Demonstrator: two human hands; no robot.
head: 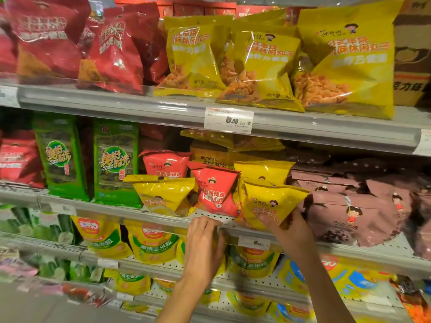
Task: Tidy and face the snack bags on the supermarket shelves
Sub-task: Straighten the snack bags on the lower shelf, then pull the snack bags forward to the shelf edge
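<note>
On the middle shelf (163, 220) a yellow snack bag (268, 201) stands at the front edge. My right hand (289, 226) grips its lower right corner, thumb on the front. Left of it stands a red snack bag (215, 191), then another yellow bag (163, 194) leaning forward. My left hand (204, 238) rests on the shelf's front edge below the red bag, its fingers curled over the rail. A further red bag (165, 163) and yellow bag (263, 171) stand behind them.
Green seaweed packs (114, 166) stand left on the same shelf, mauve bags (354, 206) right. The upper shelf carries red bags (112, 50) and big yellow bags (263, 66) above a price tag (228, 121). Lower shelves hold yellow-green corn snack bags (154, 241).
</note>
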